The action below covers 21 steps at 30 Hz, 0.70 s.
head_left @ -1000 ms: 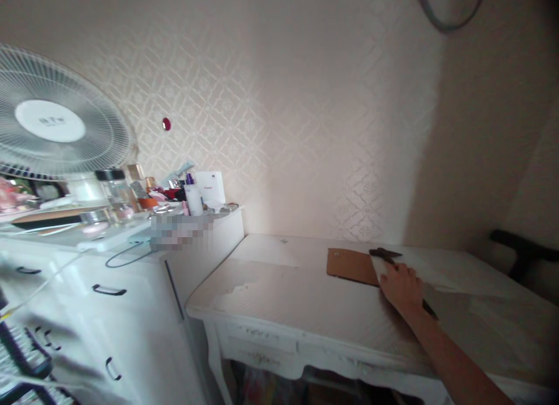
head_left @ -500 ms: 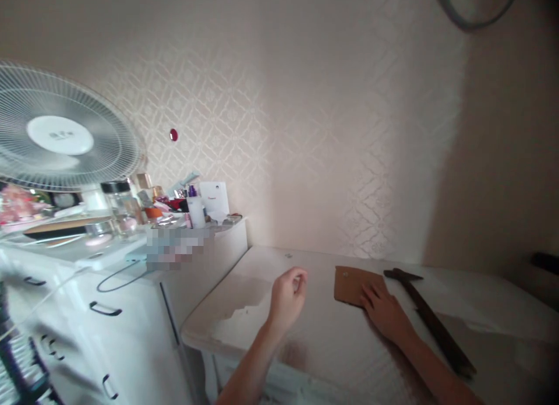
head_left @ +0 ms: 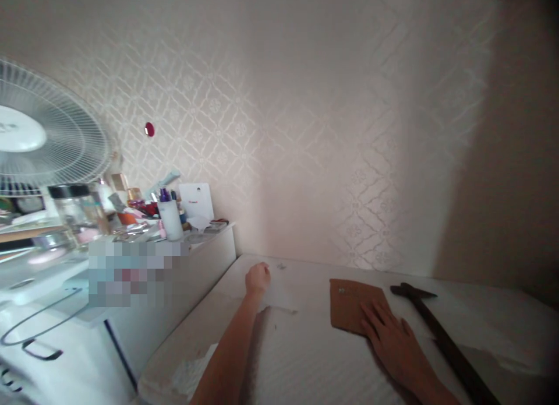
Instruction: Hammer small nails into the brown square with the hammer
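Note:
My right hand [head_left: 393, 338] lies flat with its fingers spread over the lower right part of a brown piece of cardboard [head_left: 347, 306]. A small shiny bit [head_left: 342, 290] sits near the cardboard's upper left corner. Just right of that hand a hammer [head_left: 437, 329] rests on the white tabletop, its dark head toward the wall. My left hand [head_left: 257, 278] is closed at the far left of the tabletop. Whatever its curled fingers hold, if anything, is hidden. Beside it lies a little cluster of small metal pieces [head_left: 282, 267], too small to name.
A white cabinet [head_left: 192, 277] stands on the left, crowded with bottles and jars, including a white spray bottle [head_left: 171, 218]. A large fan [head_left: 65, 137] rises behind them. The patterned wall [head_left: 305, 131] borders the table [head_left: 301, 364] at the back.
My left hand has reached forward and left, closer to the small metal pieces. The right hand stays on the cardboard. The view has shifted nearer and slightly to the right.

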Motion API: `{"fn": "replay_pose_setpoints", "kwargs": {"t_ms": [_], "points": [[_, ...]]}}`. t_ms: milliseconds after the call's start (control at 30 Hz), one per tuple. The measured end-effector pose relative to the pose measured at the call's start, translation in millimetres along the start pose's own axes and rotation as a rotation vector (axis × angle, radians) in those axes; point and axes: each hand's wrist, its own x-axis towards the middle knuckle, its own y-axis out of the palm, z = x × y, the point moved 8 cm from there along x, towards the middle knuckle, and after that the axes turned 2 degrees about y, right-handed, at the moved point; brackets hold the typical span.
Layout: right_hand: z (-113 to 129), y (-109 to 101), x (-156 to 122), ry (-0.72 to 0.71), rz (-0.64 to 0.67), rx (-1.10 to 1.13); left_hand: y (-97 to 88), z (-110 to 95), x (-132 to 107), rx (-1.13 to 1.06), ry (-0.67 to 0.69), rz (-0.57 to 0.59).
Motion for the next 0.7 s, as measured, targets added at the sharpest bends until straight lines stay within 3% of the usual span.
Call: {"fn": "replay_pose_setpoints", "kwargs": {"t_ms": [333, 700], "points": [[-4.0, 2.5, -2.8, 0.008, -0.012, 0.042, 36.4, -11.9, 34.0, 0.03, 0.029, 0.088], [-1.6, -1.5, -3.5, -0.009, 0.008, -0.017, 39.5, -19.1, 40.6, 0.056, 0.041, 0.072]]}}
